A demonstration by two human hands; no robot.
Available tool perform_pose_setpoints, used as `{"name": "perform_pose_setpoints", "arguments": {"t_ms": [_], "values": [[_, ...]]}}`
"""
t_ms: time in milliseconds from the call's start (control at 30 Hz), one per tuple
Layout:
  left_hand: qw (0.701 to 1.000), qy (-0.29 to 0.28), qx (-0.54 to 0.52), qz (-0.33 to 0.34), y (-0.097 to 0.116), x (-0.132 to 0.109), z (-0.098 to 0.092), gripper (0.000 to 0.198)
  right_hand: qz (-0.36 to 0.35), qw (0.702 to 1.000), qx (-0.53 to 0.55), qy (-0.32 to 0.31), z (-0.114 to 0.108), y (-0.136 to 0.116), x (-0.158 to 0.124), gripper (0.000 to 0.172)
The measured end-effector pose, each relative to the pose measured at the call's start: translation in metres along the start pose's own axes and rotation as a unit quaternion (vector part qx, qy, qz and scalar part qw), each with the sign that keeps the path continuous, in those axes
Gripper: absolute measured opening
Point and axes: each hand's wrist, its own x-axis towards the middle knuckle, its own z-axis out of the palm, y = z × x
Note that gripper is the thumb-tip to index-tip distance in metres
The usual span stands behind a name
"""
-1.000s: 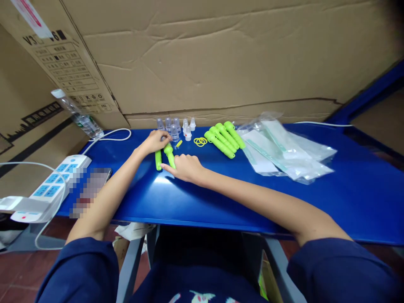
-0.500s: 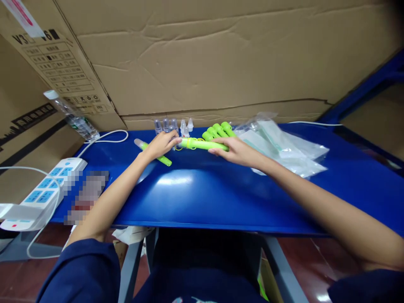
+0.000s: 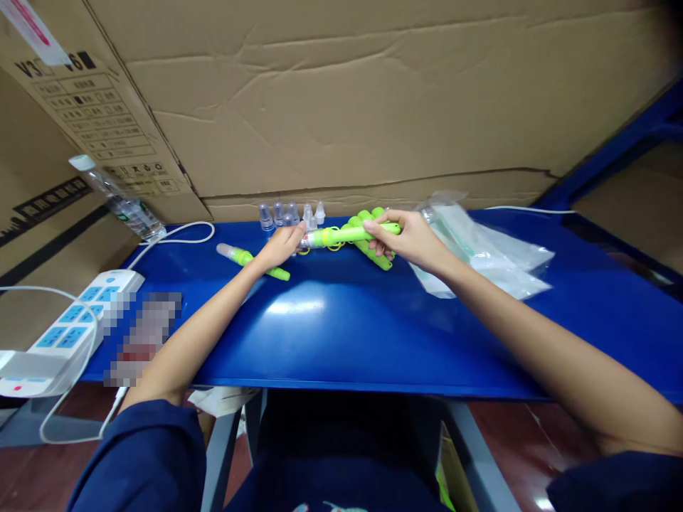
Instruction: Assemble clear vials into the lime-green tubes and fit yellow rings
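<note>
A lime-green tube [image 3: 349, 233] with a clear end and a yellow ring and cord is held almost level above the blue table. My left hand [image 3: 282, 247] is closed around its clear end, which the fingers partly hide. My right hand [image 3: 408, 240] pinches the other end between thumb and fingers. A second green tube with a cloudy tip [image 3: 242, 256] lies to the left, partly behind my left wrist. Several green tubes [image 3: 380, 257] lie side by side beneath my right hand. Clear caps [image 3: 278, 213] and whitish nozzle-like pieces [image 3: 319, 212] stand behind my left hand.
Clear plastic bags [image 3: 485, 252] lie right of the green tubes. At the left are a water bottle [image 3: 131, 206], a white power strip [image 3: 80, 320] with cables and a blurred-out flat item [image 3: 146, 338]. Cardboard [image 3: 341, 107] walls the blue table's [image 3: 341, 341] back.
My right hand has shifted slightly right and up, its grip now nearer the tube's end. More of the green tubes beneath it shows. My left hand stays at the clear end.
</note>
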Motion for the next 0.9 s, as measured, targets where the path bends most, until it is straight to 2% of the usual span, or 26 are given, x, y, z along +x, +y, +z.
{"name": "perform_pose_setpoints", "arguments": {"t_ms": [67,133,200,267,333,433,533,667,900], "values": [[1.000,-0.007,-0.003,-0.005,0.000,-0.001,0.000,0.062,-0.012,1.000,0.007,0.020,-0.003,-0.003,0.004,0.042],[1.000,-0.012,-0.019,-0.010,0.000,-0.001,-0.002,0.064,-0.060,0.996,-0.001,0.065,-0.008,-0.008,0.007,0.044],[0.999,-0.015,-0.032,-0.011,-0.001,-0.002,-0.004,0.064,-0.095,0.992,-0.003,0.079,-0.014,-0.012,0.009,0.043],[0.999,-0.016,-0.031,-0.017,-0.001,-0.002,-0.007,0.063,-0.104,0.991,0.001,0.083,-0.020,-0.013,0.010,0.042],[1.000,-0.005,-0.020,-0.022,0.002,0.000,-0.010,0.059,-0.098,0.989,0.010,0.111,-0.026,-0.010,0.011,0.043],[0.999,0.035,0.019,0.013,0.015,0.010,-0.013,0.046,-0.093,0.979,0.060,0.170,-0.031,0.001,0.009,0.046],[0.992,0.060,0.091,0.056,0.034,0.027,-0.013,0.037,-0.087,0.971,0.107,0.193,-0.034,0.014,0.004,0.047],[0.974,0.024,0.215,0.071,0.051,0.057,-0.011,0.034,-0.081,0.969,0.107,0.206,-0.039,0.024,-0.003,0.048],[0.922,-0.053,0.373,0.094,0.055,0.089,-0.001,0.037,-0.075,0.972,0.077,0.208,-0.043,0.024,-0.012,0.048]]}}
